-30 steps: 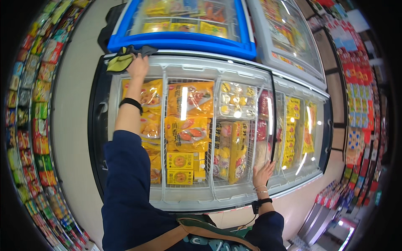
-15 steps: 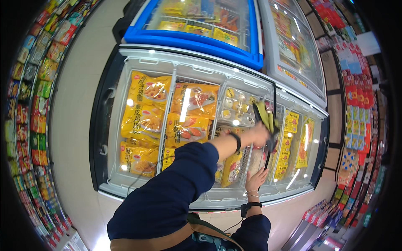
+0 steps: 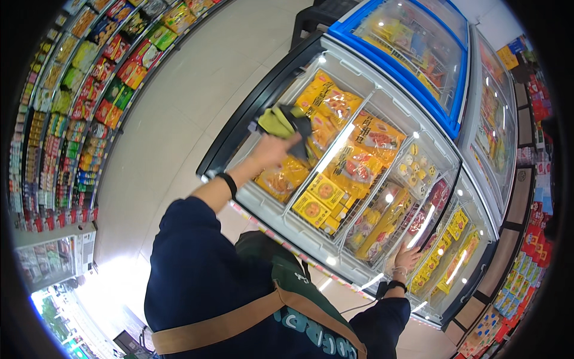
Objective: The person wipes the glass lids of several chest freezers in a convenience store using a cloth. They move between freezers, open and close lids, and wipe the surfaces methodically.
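My left hand (image 3: 270,151) grips a yellow-green and dark grey cloth (image 3: 286,122) pressed against the glass lid of a white chest freezer (image 3: 272,206), near its left end. A black band sits on that wrist. Under the glass lie yellow and orange food packets (image 3: 326,191) in wire-divided bins. My right hand (image 3: 408,258) rests flat on the glass near the freezer's front right part, fingers spread, holding nothing. A dark sleeve and black wristband show below it.
A blue-rimmed chest freezer (image 3: 412,72) stands behind the white one, with another freezer (image 3: 499,119) to the right. Shelves of coloured packets (image 3: 89,90) line the left side across a pale tiled aisle (image 3: 173,119). More shelves (image 3: 532,239) run along the right.
My left hand has swept the cloth across the glass, from the right-middle of the lid half a second ago back to the left end. My right hand has stayed on the glass.
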A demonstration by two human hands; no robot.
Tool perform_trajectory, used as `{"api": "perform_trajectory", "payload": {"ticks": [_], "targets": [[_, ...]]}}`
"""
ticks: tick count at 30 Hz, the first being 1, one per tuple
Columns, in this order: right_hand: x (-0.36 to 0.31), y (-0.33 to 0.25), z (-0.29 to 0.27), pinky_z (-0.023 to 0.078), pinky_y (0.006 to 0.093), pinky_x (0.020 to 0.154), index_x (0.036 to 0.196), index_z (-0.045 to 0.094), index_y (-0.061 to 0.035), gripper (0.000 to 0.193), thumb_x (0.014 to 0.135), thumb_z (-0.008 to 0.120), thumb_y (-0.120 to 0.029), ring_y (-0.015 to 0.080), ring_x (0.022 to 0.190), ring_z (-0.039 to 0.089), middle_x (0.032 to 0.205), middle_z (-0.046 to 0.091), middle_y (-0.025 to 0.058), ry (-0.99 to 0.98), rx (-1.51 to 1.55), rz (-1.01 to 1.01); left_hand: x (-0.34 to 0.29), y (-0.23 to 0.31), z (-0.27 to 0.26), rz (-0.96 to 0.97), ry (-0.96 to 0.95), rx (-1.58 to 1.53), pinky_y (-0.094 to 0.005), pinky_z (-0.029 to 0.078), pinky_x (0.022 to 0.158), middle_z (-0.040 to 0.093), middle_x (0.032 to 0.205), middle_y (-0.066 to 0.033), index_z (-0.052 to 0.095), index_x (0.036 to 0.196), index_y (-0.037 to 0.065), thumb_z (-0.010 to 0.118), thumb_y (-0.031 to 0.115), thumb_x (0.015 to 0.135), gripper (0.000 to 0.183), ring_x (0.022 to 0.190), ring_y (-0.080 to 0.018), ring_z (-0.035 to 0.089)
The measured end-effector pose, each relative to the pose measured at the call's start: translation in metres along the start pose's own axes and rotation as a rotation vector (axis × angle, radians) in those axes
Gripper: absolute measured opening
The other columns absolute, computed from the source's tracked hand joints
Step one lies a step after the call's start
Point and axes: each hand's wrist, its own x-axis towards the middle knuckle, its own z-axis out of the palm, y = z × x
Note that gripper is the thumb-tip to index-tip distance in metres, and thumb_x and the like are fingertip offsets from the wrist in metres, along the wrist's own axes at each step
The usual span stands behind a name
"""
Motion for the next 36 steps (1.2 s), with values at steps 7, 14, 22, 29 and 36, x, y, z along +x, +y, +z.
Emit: {"api": "perform_trajectory", "payload": {"ticks": [7, 14, 22, 29, 36], "targets": [[-0.069, -0.061, -0.046, 0.031, 0.0519, 0.110, 0.140, 0.042, -0.0012, 0.079, 0.083, 0.067, -0.048, 0.0424, 0.137, 0.034, 0.149, 0.033, 0.0279, 0.149, 0.011, -0.503, -0.117, -0.026, 0.021, -0.009, 0.115, 0.012, -0.0442, 0.042, 0.091, 0.061, 0.099, -0.0167, 0.064, 0.101, 0.002, 0.061, 0.016, 0.076, 0.029, 0.099, -0.0338, 0.053], [-0.195, -0.128, -0.019, 0.031, 0.0498, 0.110, 0.136, 0.045, 0.0035, 0.073, 0.081, 0.073, -0.038, 0.0469, 0.134, 0.035, 0.144, 0.036, 0.0335, 0.047, 0.561, -0.817, -0.256, -0.062, 0.004, 0.081, 0.109, 0.014, -0.0459, 0.042, 0.091, 0.063, 0.105, -0.0163, 0.062, 0.114, 0.005, 0.062, 0.018, 0.077, 0.039, 0.108, -0.0323, 0.055], [-0.294, -0.236, -0.042, 0.033, 0.0552, 0.107, 0.143, 0.036, 0.0005, 0.084, 0.082, 0.068, -0.048, 0.0482, 0.135, 0.033, 0.149, 0.029, 0.0319, -0.014, 0.428, -0.811, -0.212, -0.092, -0.004, -0.110, -0.088, 0.077, -0.0456, 0.040, 0.087, 0.065, 0.097, -0.0131, 0.062, 0.107, 0.006, 0.059, 0.023, 0.080, 0.032, 0.099, -0.0304, 0.060], [-0.355, -0.362, -0.063, 0.022, 0.0635, 0.111, 0.149, 0.019, 0.0046, 0.130, 0.062, 0.068, -0.080, 0.0553, 0.140, 0.014, 0.150, 0.019, 0.0371, -0.184, 0.136, -0.395, -0.095, -0.131, -0.037, 0.080, -0.007, 0.062, -0.0441, 0.041, 0.087, 0.067, 0.097, -0.0107, 0.066, 0.095, 0.006, 0.058, 0.025, 0.085, 0.023, 0.098, -0.0271, 0.062], [-0.351, -0.370, -0.074, 0.014, 0.0602, 0.114, 0.146, 0.010, 0.0150, 0.143, 0.058, 0.066, -0.083, 0.0565, 0.140, 0.012, 0.148, 0.017, 0.0418, -0.262, -0.133, -0.420, -0.029, -0.173, -0.050, 0.321, -0.060, 0.014, -0.0423, 0.042, 0.084, 0.067, 0.093, -0.0077, 0.070, 0.088, 0.008, 0.056, 0.017, 0.082, 0.017, 0.095, -0.0251, 0.062]]}}
